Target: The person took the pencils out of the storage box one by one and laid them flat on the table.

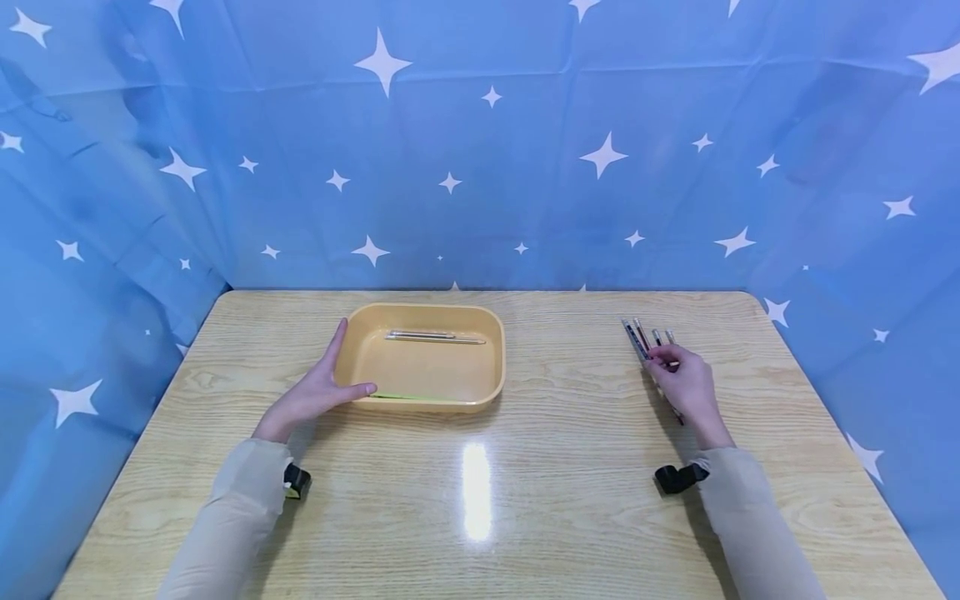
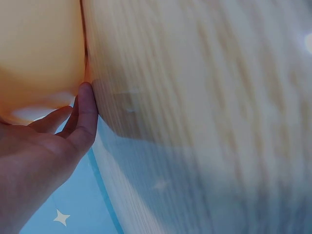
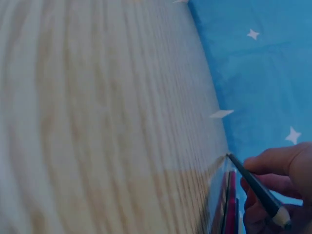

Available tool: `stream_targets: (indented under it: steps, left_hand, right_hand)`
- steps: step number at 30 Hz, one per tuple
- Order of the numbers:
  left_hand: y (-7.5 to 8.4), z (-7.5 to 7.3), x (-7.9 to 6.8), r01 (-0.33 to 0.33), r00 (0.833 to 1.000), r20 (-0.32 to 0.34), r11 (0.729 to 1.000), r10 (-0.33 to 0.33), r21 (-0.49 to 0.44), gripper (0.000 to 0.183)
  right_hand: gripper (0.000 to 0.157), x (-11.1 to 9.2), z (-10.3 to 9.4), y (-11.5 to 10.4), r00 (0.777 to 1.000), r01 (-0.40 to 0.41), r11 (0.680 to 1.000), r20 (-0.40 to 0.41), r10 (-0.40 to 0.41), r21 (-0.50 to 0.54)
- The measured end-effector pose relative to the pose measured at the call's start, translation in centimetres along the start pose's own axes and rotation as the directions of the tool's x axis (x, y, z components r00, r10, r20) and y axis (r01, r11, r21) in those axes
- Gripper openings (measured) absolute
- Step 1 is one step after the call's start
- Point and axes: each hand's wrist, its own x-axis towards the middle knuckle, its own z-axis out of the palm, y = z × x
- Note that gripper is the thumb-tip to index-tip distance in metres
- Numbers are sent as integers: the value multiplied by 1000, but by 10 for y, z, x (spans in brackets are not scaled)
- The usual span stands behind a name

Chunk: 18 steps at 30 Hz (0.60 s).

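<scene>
My left hand (image 1: 318,387) spans the near left corner of a yellow-orange plastic tray (image 1: 427,367). Its thumb lies at the front rim, and the straight fingers rest along the left wall, seen from outside in the left wrist view. Two slim pencils (image 1: 435,337) lie near the tray's back wall, and a green one (image 1: 412,397) runs along its front wall. Over at the right, my right hand (image 1: 686,383) pinches a dark pencil (image 3: 263,195) between thumb and fingers. Several other pencils (image 1: 639,332) lie beside and partly under that hand, one of them dark red (image 3: 230,204).
The wooden table (image 1: 555,500) ends at a blue cloth (image 1: 480,208) with white stars, hanging behind and on both sides. A bright light reflection shows on the table between the arms. Each wrist wears a small black camera (image 1: 681,478).
</scene>
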Motion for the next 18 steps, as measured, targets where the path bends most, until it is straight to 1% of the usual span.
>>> stream_targets:
  steps: [2,5,9,18]
  left_hand:
    - [0,0,0,0,1000,1,1000,0,-3,103]
    - [-16,0,6,-12,1000,-9,1000,12,2,105]
    - [-35,-1,13,-20,1000,-21,1000,20,14,107]
    - [-36,-1,13,-16,1000,-23,1000,16,15,106]
  right_hand:
    - [16,0,1,1,1000,16,1000,-8,-16,-25]
    - [15,1,2,1,999,35,998,-16,-36,-55]
    - [15,2,2,1,999,38,997,-19,-39,-61]
    - [17,4,1,1,1000,8,998,-2,-8,-68]
